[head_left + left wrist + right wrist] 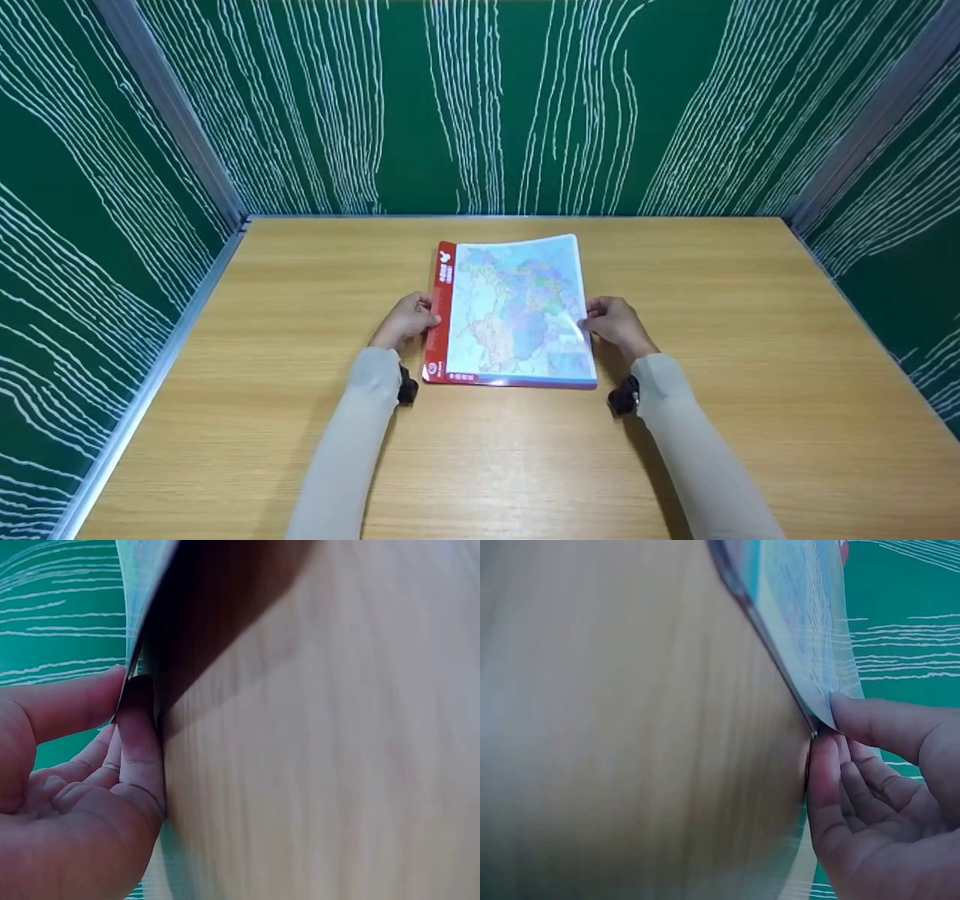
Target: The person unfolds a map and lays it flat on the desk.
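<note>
A thin, glossy map sheet with a red band down its left side lies over the middle of the wooden table. My left hand pinches the red left edge, thumb on top and fingers beneath. On the opposite edge, my right hand pinches the sheet the same way. Close up in the left wrist view, the map's edge rises off the wood between thumb and index finger. The right wrist view has the map bent upward where the thumb and index finger meet it.
The wooden table runs back to a green wall with white wavy lines. Green side panels stand left and right, joined by grey corner posts. A dark wrist device sits on each forearm.
</note>
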Action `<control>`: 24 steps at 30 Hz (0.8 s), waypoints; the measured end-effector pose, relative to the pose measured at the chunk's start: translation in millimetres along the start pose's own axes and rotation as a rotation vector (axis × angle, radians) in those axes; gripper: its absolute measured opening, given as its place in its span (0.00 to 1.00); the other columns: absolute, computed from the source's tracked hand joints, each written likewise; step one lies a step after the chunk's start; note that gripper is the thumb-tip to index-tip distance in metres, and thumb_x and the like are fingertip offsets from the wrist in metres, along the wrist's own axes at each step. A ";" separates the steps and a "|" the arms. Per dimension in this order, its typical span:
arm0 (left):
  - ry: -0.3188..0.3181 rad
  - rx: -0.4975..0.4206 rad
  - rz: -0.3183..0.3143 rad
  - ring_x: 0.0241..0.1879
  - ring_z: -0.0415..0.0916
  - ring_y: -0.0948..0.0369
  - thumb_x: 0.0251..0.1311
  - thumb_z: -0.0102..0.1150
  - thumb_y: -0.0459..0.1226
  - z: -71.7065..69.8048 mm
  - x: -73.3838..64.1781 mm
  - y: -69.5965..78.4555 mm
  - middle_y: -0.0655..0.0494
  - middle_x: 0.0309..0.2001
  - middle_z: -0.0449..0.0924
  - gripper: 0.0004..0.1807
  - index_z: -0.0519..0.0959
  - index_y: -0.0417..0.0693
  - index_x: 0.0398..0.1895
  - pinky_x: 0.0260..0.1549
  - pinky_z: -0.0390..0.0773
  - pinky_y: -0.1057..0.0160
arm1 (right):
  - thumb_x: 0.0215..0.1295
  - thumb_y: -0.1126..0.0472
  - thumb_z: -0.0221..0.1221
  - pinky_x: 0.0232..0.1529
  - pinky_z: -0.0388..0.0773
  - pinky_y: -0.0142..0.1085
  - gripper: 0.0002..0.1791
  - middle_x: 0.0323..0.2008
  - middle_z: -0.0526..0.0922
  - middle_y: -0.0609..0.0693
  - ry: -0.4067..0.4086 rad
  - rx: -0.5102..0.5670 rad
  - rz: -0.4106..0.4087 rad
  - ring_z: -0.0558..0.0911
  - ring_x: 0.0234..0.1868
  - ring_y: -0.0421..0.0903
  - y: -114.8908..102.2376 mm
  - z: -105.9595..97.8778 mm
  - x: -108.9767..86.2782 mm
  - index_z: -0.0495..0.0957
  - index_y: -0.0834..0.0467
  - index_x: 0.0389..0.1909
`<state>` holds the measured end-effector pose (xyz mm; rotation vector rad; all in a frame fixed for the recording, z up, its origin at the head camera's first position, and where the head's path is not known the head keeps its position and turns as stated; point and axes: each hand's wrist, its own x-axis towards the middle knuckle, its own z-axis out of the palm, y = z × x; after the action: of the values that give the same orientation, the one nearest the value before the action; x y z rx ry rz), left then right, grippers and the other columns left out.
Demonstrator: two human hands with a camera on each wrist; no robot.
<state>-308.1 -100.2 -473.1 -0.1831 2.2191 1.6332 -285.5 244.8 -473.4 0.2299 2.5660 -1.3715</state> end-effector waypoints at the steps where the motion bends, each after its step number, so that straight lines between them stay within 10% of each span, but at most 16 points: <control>1: 0.001 0.005 -0.003 0.41 0.75 0.57 0.61 0.55 0.28 0.0 -0.1 0.1 0.43 0.48 0.75 0.19 0.69 0.38 0.56 0.37 0.79 0.63 | 0.62 0.66 0.60 0.34 0.70 0.30 0.13 0.34 0.73 0.49 0.000 0.000 -0.006 0.71 0.34 0.42 -0.2 0.1 0.2 0.72 0.66 0.46; 16: 0.008 0.048 0.045 0.25 0.73 0.63 0.61 0.53 0.27 -0.7 1.4 -2.4 0.51 0.32 0.75 0.08 0.73 0.34 0.44 0.21 0.73 0.69 | 0.63 0.68 0.57 0.31 0.76 0.29 0.16 0.34 0.73 0.48 -0.036 0.133 0.003 0.74 0.30 0.38 4.7 1.6 3.3 0.68 0.66 0.51; 24: 0.024 0.043 0.012 0.32 0.76 0.59 0.61 0.53 0.28 0.2 -1.1 -0.3 0.45 0.41 0.77 0.08 0.73 0.36 0.44 0.27 0.77 0.67 | 0.66 0.64 0.56 0.35 0.79 0.30 0.20 0.41 0.76 0.50 -0.068 0.168 -0.009 0.78 0.35 0.39 11.5 0.6 4.8 0.68 0.66 0.57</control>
<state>-307.0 -100.3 -473.0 -0.1787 2.2753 1.5957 -287.2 250.8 -484.2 0.1959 2.4016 -1.5722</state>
